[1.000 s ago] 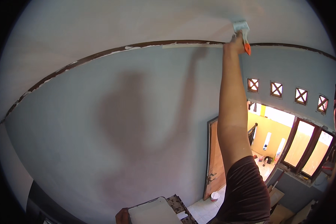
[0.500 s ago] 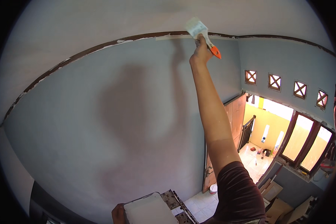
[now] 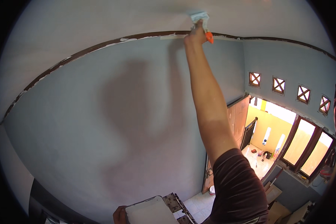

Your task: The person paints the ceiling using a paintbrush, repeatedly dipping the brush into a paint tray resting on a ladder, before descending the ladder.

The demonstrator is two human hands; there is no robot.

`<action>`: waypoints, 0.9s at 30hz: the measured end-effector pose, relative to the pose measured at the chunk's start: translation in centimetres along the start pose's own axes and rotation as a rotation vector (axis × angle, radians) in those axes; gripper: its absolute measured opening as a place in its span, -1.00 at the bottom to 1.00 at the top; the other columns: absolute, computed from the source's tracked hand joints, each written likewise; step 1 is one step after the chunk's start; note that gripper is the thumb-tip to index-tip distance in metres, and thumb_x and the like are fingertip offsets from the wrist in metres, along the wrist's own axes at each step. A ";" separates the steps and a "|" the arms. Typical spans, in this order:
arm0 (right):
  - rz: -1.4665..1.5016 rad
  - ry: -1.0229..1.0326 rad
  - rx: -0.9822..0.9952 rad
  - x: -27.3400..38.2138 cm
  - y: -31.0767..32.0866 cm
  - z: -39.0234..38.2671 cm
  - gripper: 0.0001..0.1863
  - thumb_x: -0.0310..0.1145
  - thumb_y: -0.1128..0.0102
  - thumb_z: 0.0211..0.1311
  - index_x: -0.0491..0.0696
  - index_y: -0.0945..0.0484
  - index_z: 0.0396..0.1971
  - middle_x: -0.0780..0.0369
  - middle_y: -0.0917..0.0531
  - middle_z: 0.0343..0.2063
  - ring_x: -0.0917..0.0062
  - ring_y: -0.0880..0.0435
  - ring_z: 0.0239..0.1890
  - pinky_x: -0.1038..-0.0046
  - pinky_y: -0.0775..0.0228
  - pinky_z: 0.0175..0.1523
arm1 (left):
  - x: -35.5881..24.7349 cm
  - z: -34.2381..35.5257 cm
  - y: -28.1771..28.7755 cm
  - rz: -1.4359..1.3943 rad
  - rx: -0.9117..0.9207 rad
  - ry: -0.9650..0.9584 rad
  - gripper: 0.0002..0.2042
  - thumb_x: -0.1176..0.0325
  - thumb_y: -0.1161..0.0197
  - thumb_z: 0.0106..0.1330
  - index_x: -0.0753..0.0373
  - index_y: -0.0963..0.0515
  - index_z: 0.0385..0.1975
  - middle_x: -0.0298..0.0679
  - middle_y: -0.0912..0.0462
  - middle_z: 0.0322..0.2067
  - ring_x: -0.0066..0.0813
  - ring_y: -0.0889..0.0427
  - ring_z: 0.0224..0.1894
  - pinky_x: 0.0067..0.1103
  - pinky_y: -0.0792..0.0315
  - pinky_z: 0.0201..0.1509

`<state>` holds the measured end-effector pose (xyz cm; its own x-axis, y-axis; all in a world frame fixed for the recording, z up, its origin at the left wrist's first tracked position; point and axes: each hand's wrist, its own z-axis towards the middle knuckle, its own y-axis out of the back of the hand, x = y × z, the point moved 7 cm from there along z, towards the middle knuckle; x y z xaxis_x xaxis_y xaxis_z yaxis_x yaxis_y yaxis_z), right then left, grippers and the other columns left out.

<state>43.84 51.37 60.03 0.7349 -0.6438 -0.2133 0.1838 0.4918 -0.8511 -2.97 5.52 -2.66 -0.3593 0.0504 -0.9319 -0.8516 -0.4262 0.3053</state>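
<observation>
Stretched up high, my right hand (image 3: 196, 35) is closed round a wide paintbrush (image 3: 200, 17) with an orange handle end. Its pale bristles are against the ceiling (image 3: 100, 18), just above the brown strip (image 3: 145, 35) where ceiling and wall meet. White smears mark the edges of this strip. Low in the view, my left hand (image 3: 119, 215) grips the left edge of a rectangular container (image 3: 149, 210) that looks white inside. Part of that hand and the container's lower part are cut off by the frame.
A blue-grey wall (image 3: 74, 112) fills the left, bearing my shadow. Beside the container is a paint-spattered plank or stand (image 3: 171, 201). To the right are an open wooden door (image 3: 238, 114), a small white bucket (image 3: 212, 190), windows (image 3: 306, 145) and leaning boards (image 3: 274, 192).
The paintbrush has gone up and slightly inward from the strip onto the ceiling, with my right arm reaching higher. My left hand and the container have barely shifted.
</observation>
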 end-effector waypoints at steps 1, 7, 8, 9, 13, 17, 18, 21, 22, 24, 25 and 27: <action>-0.020 -0.013 0.097 -0.1 -0.5 -2.2 -0.62 -0.35 -0.34 0.35 -0.13 -0.49 0.08 0.27 -0.60 0.03 0.48 -0.55 0.10 0.39 -0.37 0.27 | 0.0 0.0 0.0 0.001 -0.009 0.004 -0.62 0.21 -0.02 0.55 0.35 -0.56 0.14 -0.18 -0.66 -0.03 -0.36 -0.54 0.04 -0.45 -0.40 0.21; -0.205 0.020 0.458 -1.5 0.2 -10.0 -0.61 -0.39 -0.33 0.37 -0.19 -0.49 0.11 0.18 -0.59 0.03 0.46 -0.55 0.09 0.38 -0.39 0.26 | -0.4 0.0 -0.1 0.007 -0.026 0.014 -0.61 0.19 0.00 0.56 0.34 -0.57 0.13 -0.11 -0.66 -0.04 -0.25 -0.55 0.03 -0.38 -0.42 0.19; -0.244 0.024 0.490 -1.5 0.1 -10.5 -0.59 -0.39 -0.33 0.37 -0.19 -0.49 0.13 0.16 -0.58 0.05 0.46 -0.54 0.11 0.37 -0.37 0.28 | -0.6 -0.1 0.0 0.012 -0.028 0.016 -0.61 0.18 0.00 0.56 0.34 -0.57 0.12 -0.10 -0.66 -0.04 -0.23 -0.55 0.02 -0.37 -0.43 0.19; -0.162 -0.013 0.333 -1.8 1.6 -8.5 -0.59 -0.37 -0.35 0.36 -0.17 -0.49 0.11 0.20 -0.59 0.05 0.46 -0.55 0.11 0.36 -0.35 0.29 | -1.0 0.1 -0.3 0.019 -0.017 0.017 -0.61 0.18 0.00 0.56 0.34 -0.57 0.12 -0.09 -0.66 -0.04 -0.21 -0.55 0.02 -0.36 -0.43 0.18; -0.067 -0.056 -0.085 0.9 5.2 0.2 -0.56 -0.30 -0.35 0.35 -0.12 -0.46 0.13 0.24 -0.53 0.15 0.42 -0.49 0.21 0.29 -0.42 0.28 | -2.2 -0.2 -0.7 0.057 -0.014 0.034 -0.60 0.16 0.02 0.56 0.34 -0.57 0.11 -0.04 -0.66 -0.05 -0.14 -0.56 0.01 -0.32 -0.44 0.17; 0.075 -0.124 -0.326 2.9 5.3 7.2 -0.68 -0.30 -0.28 0.40 -0.08 -0.50 0.05 0.28 -0.59 0.05 0.44 -0.61 0.04 0.27 -0.60 0.08 | -4.6 -0.4 -1.0 0.117 -0.009 0.026 -0.59 0.15 0.03 0.56 0.33 -0.57 0.10 0.00 -0.66 -0.05 -0.07 -0.56 -0.01 -0.28 -0.46 0.16; 0.078 -0.135 -0.322 2.4 4.6 6.5 -0.68 -0.30 -0.28 0.40 -0.08 -0.50 0.05 0.28 -0.59 0.05 0.44 -0.61 0.04 0.27 -0.60 0.08 | -5.5 -0.8 -1.0 0.143 -0.021 0.019 -0.59 0.14 0.03 0.56 0.33 -0.57 0.10 0.02 -0.66 -0.05 -0.05 -0.57 -0.01 -0.27 -0.46 0.16; 0.101 -0.218 -0.218 0.3 2.6 4.5 -0.70 -0.31 -0.27 0.42 -0.06 -0.50 0.05 0.30 -0.61 -0.02 0.47 -0.65 -0.06 0.28 -0.61 0.05 | -8.1 -1.4 -1.1 0.202 -0.064 -0.016 -0.59 0.13 0.04 0.57 0.33 -0.57 0.09 0.05 -0.67 -0.06 0.01 -0.57 -0.02 -0.24 -0.47 0.15; 0.121 -0.224 -0.122 -1.0 2.0 3.4 -0.70 -0.31 -0.26 0.42 -0.05 -0.49 0.07 0.30 -0.60 -0.01 0.48 -0.64 -0.03 0.28 -0.59 0.09 | -6.5 -1.1 -1.2 0.172 -0.068 -0.008 -0.59 0.14 0.03 0.56 0.33 -0.57 0.10 0.02 -0.66 -0.06 -0.04 -0.57 -0.02 -0.27 -0.46 0.15; 0.172 -0.303 -0.014 -3.6 1.0 0.9 -0.68 -0.32 -0.24 0.44 -0.03 -0.47 0.11 0.30 -0.59 0.00 0.49 -0.59 0.05 0.28 -0.53 0.18 | -2.4 -0.1 -0.9 0.089 -0.070 0.018 -0.60 0.16 0.01 0.56 0.35 -0.57 0.11 -0.08 -0.66 -0.07 -0.19 -0.56 -0.01 -0.36 -0.45 0.16; 0.206 -0.381 -0.001 -5.0 0.9 -0.5 -0.67 -0.33 -0.24 0.44 -0.03 -0.46 0.13 0.29 -0.58 0.02 0.49 -0.56 0.10 0.29 -0.49 0.23 | 0.3 0.5 -0.6 0.036 -0.078 0.035 -0.61 0.17 -0.01 0.56 0.36 -0.57 0.12 -0.14 -0.66 -0.08 -0.29 -0.55 -0.01 -0.42 -0.44 0.16; 0.233 -0.455 0.025 -5.4 -1.2 -6.6 -0.66 -0.33 -0.25 0.44 -0.03 -0.46 0.13 0.30 -0.58 0.03 0.51 -0.53 0.12 0.31 -0.47 0.24 | 3.3 0.4 0.6 -0.068 -0.139 0.069 -0.62 0.20 -0.05 0.56 0.38 -0.56 0.14 -0.27 -0.66 -0.10 -0.49 -0.54 0.00 -0.54 -0.41 0.17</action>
<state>35.32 50.40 59.02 0.9671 -0.1975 -0.1606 -0.0072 0.6094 -0.7928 -4.84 5.77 -5.50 -0.2713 0.0231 -0.9622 -0.8103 -0.5450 0.2153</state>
